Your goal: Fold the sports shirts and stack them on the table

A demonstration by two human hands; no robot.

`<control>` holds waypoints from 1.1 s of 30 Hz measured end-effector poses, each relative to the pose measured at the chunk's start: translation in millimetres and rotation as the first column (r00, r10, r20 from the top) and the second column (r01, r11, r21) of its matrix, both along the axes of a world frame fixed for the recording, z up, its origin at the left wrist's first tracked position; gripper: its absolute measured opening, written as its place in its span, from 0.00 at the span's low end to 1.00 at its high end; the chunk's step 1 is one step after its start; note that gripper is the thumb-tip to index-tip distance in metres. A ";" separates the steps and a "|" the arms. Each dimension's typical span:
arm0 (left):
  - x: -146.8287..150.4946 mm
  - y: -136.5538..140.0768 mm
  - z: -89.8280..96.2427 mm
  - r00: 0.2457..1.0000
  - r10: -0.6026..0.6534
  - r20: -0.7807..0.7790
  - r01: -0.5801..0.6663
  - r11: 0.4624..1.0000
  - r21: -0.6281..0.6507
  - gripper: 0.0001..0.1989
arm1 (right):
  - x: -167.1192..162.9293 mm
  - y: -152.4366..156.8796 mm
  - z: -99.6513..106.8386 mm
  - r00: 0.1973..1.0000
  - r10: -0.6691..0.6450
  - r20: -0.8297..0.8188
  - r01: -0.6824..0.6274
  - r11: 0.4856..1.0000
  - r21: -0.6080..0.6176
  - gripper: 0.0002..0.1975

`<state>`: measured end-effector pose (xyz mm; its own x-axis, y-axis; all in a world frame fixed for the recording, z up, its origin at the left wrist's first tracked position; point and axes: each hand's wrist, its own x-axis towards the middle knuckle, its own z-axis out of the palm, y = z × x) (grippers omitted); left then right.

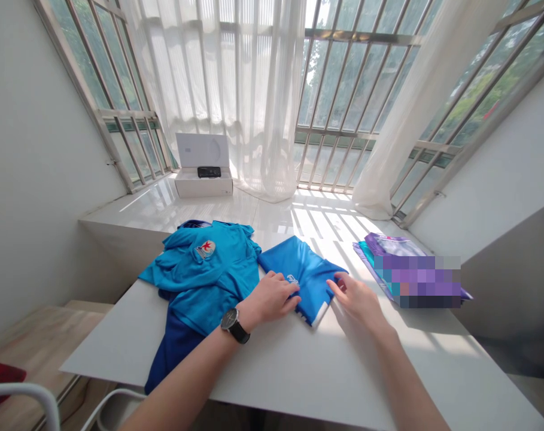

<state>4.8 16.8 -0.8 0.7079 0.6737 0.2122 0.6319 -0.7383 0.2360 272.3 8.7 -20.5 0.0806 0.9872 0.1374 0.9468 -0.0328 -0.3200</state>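
A folded blue sports shirt (294, 257) with a small white emblem lies on the white table. Across its lower left part rests my left hand (278, 294), a black-strapped watch on the wrist, fingers stretched out over the fabric beside the emblem. My right hand (350, 294) is at the shirt's right corner, thumb and fingers closed on its edge. Left of the folded shirt, and touching it, is a loose heap of clothes: a turquoise shirt (213, 272) with a red-and-white badge over a dark blue garment (175, 353) that reaches the table's front edge.
At the right of the table (298, 371) sits a stack of folded purple and teal clothes (388, 245), partly pixelated. An open white box (204, 187) with a black item (209, 172) stands on the sill by the curtain (272, 120). A white chair frame (33, 392) is at lower left.
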 end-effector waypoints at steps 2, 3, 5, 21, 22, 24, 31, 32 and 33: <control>0.9 -5.2 2.3 0.994 -0.105 0.029 0.106 0.994 -0.033 0.15 | 1.5 1.8 -3.0 0.999 0.051 -0.017 -0.050 0.997 0.056 0.21; 1.2 -7.0 2.7 0.988 -0.149 0.049 0.151 0.988 -0.044 0.15 | 1.3 2.4 -4.2 0.997 0.080 -0.020 -0.078 0.993 0.087 0.23; 1.0 -7.9 2.2 0.978 -0.192 0.078 0.196 0.979 -0.048 0.16 | -0.6 2.6 -4.9 0.995 0.096 -0.025 -0.092 0.986 0.136 0.24; -7.2 8.2 -13.2 0.989 0.118 -0.090 -0.108 0.988 0.114 0.15 | -32.5 -14.5 17.7 0.899 0.416 -0.136 -0.428 0.900 -0.077 0.14; -6.7 7.1 -13.6 0.992 0.098 -0.077 -0.088 0.989 0.117 0.16 | -31.1 -15.4 19.7 0.884 0.440 -0.162 -0.457 0.885 -0.089 0.14; -5.8 5.2 -15.6 0.997 0.054 -0.060 -0.046 0.992 0.119 0.21 | -28.6 -17.2 23.4 0.859 0.465 -0.212 -0.494 0.862 -0.115 0.15; -4.6 3.4 -29.4 0.994 0.049 -0.099 -0.048 0.999 0.015 0.30 | -26.6 -18.8 24.7 0.825 0.487 -0.285 -0.539 0.830 -0.142 0.05; -4.7 3.6 -30.1 0.994 0.049 -0.097 -0.049 0.999 0.011 0.30 | -26.6 -18.6 24.2 0.823 0.489 -0.288 -0.540 0.830 -0.136 0.04; -4.7 3.7 -30.3 0.994 0.050 -0.095 -0.050 0.999 0.007 0.30 | -26.7 -18.5 23.9 0.823 0.488 -0.290 -0.540 0.832 -0.131 0.03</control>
<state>0.0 20.5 -31.2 0.6906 0.7077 0.1492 0.6872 -0.7064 0.1695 245.7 -9.8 3.4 -0.4419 0.8968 -0.0226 0.7402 0.3503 -0.5740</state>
